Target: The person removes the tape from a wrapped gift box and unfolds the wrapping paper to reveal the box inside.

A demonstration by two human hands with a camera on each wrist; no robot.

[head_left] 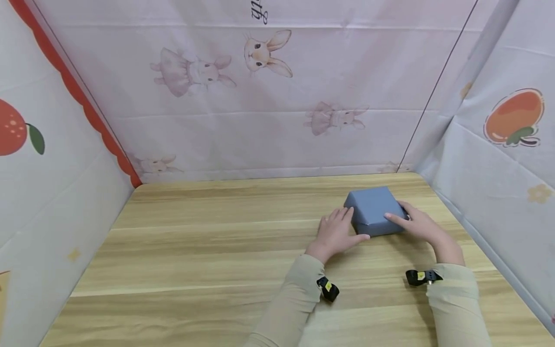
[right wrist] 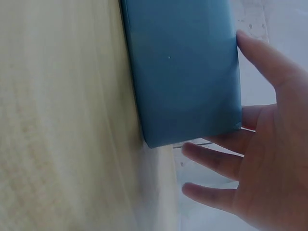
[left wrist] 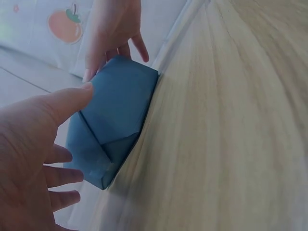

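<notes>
A blue box (head_left: 375, 207), wrapped in paper with folded flaps at its end, rests on the wooden table near the back right. My left hand (head_left: 336, 234) is at the box's left side with fingers spread; in the left wrist view, its thumb (left wrist: 72, 100) reaches the box's edge and the other fingers lie beside the folded end. On the opposite side is my right hand (head_left: 420, 225), its thumb over the top edge. The right wrist view shows that hand's fingers (right wrist: 216, 161) extended around the box's end, some partly hidden behind it.
The wood-grain table (head_left: 195, 270) stretches to the left and front. A rabbit-print cloth (head_left: 225, 130) hangs behind it, and fruit-print cloths stand at the left and right (head_left: 498, 183) sides. Black straps (head_left: 328, 289) are on both sleeved wrists.
</notes>
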